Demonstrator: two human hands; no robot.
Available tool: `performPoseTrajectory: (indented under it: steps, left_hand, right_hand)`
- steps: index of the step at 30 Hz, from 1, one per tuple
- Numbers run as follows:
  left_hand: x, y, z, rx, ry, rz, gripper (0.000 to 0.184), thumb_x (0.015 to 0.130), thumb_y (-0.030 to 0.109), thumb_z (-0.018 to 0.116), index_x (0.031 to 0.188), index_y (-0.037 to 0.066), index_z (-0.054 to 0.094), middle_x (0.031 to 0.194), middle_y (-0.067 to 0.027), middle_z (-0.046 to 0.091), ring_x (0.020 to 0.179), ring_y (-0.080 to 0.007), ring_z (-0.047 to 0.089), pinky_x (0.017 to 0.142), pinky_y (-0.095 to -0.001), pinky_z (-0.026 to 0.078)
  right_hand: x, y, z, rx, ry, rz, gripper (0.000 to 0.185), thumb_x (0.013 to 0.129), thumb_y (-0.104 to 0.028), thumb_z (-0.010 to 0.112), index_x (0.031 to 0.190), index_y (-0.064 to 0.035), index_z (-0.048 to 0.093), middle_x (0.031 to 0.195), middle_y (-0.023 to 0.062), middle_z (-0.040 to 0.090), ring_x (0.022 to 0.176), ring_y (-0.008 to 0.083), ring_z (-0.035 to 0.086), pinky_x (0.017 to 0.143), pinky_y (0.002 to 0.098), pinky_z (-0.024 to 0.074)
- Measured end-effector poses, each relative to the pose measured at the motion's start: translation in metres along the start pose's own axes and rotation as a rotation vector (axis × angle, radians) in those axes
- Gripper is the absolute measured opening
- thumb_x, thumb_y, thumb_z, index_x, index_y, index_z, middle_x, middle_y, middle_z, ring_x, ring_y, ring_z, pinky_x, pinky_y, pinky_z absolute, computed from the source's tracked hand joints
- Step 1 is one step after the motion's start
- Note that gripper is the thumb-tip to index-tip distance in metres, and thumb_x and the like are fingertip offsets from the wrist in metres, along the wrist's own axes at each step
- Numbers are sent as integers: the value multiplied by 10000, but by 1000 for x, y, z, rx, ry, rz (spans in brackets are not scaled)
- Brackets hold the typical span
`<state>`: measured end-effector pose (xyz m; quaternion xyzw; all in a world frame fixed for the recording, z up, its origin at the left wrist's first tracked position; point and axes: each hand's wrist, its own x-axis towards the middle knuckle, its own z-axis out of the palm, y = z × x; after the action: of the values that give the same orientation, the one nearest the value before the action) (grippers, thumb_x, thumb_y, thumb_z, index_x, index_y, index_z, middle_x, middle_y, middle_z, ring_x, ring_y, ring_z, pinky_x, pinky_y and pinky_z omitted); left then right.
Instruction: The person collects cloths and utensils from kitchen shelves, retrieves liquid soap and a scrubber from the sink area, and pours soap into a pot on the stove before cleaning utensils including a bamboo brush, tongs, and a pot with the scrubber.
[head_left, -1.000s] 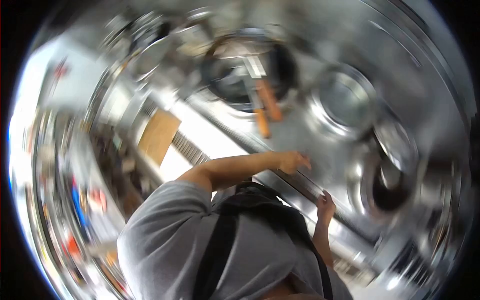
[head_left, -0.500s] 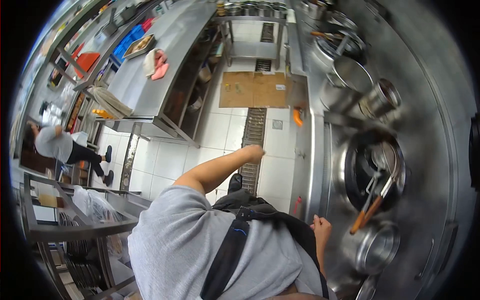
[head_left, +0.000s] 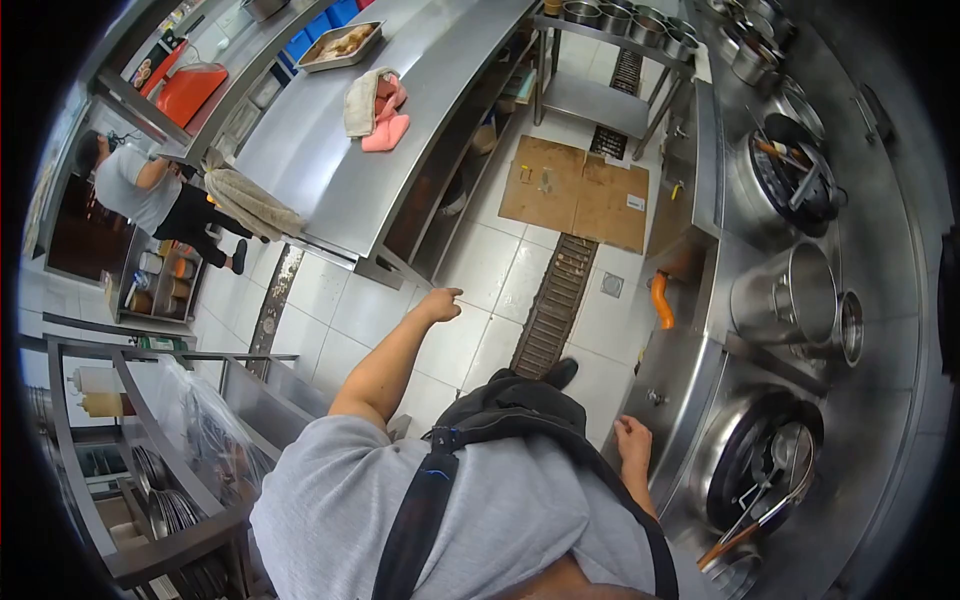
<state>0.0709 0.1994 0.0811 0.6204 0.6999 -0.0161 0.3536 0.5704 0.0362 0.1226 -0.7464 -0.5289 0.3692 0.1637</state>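
Stove (head_left: 682,392), right of frame | floor (head_left: 478,262), centre | table (head_left: 430,90), upper left, carrying tray (head_left: 340,46), cloth (head_left: 385,132) | wok (head_left: 728,478), lower right, utensils (head_left: 738,541) inside, unhandled | left hand (head_left: 437,305) above floor, fingers loosely parted, empty | right hand (head_left: 632,440) near stove, fingers half-curled, can't tell if closed | nothing lifted

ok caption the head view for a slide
Left hand above the tiled floor, right hand near a black wok.
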Motion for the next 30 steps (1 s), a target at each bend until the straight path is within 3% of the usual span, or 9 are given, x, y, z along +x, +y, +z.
performPoseTrajectory:
  steps: [3, 7, 11, 12, 15, 17, 23, 28, 30]
  left_hand:
    - [23, -7, -12, 22, 96, -38, 597, 689, 187, 622, 1274, 79, 567, 1182, -186, 625, 1098, -331, 596, 972, -376, 464]
    - [36, 3, -37, -216, 87, -138, 645, 692, 205, 670, 1310, 81, 533, 1183, -177, 630, 1111, -315, 593, 968, -374, 467]
    - [53, 5, -85, -446, 248, -211, 648, 704, 176, 691, 1324, 85, 525, 1174, -155, 637, 1071, -271, 614, 906, -351, 489]
    - [52, 11, -105, -656, 333, -228, 657, 724, 154, 680, 1351, 93, 495, 1182, -133, 626, 1058, -249, 610, 881, -356, 495]
    - [45, 9, -152, -1173, 509, -250, 745, 791, 37, 626, 1460, 52, 298, 1195, -81, 554, 944, -178, 594, 747, -315, 509]
    - [38, 7, -184, -1282, 559, -262, 769, 810, 86, 643, 1471, 43, 254, 1268, -101, 528, 997, -197, 592, 766, -330, 507]
    - [77, -50, -254, -1559, 827, -350, 767, 873, 243, 611, 1493, 80, 188, 1423, -204, 370, 1206, -341, 475, 874, -461, 499]
    - [141, -96, -312, -1809, 795, -353, 997, 843, 420, 637, 1512, 168, -58, 1520, -199, 162, 1260, -422, 382, 853, -568, 484]
    - [157, -111, -337, -1867, 778, -330, 1000, 845, 434, 633, 1511, 171, -66, 1526, -195, 152, 1265, -430, 371, 859, -571, 481]
  right_hand:
    - [50, -11, -4, -80, -48, -29, 327, 820, -234, 672, 1050, -1, 677, 748, 141, 686, 581, 206, 672, 616, 324, 526]
    - [134, -35, -10, -59, -137, 3, 328, 822, -238, 664, 1048, -1, 677, 744, 141, 685, 572, 209, 672, 620, 325, 529]
    - [251, -81, -15, -7, -147, -101, 322, 833, -241, 651, 1050, -5, 677, 745, 143, 685, 583, 215, 674, 602, 328, 526]
    - [284, -92, -12, -1, -181, -146, 329, 838, -263, 646, 1049, -13, 680, 755, 135, 691, 586, 203, 674, 604, 327, 524]
    - [359, -178, -13, -195, -190, -391, 310, 833, -263, 656, 1000, -4, 688, 752, 154, 685, 561, 215, 663, 592, 341, 520]
    - [407, -240, 3, -212, -183, -595, 299, 832, -254, 667, 977, 6, 687, 735, 158, 680, 579, 219, 666, 590, 336, 517]
    - [446, -481, 72, -140, -221, -838, 347, 826, -305, 684, 1000, -5, 683, 897, 192, 681, 845, 301, 670, 752, 371, 510]
    - [456, -662, 174, 40, -305, -981, 466, 809, -386, 711, 1101, -26, 663, 1022, 147, 654, 919, 271, 636, 786, 369, 501]
    - [468, -728, 226, 21, -259, -1079, 499, 809, -407, 711, 1125, -26, 650, 1103, 143, 629, 918, 268, 625, 792, 371, 501]
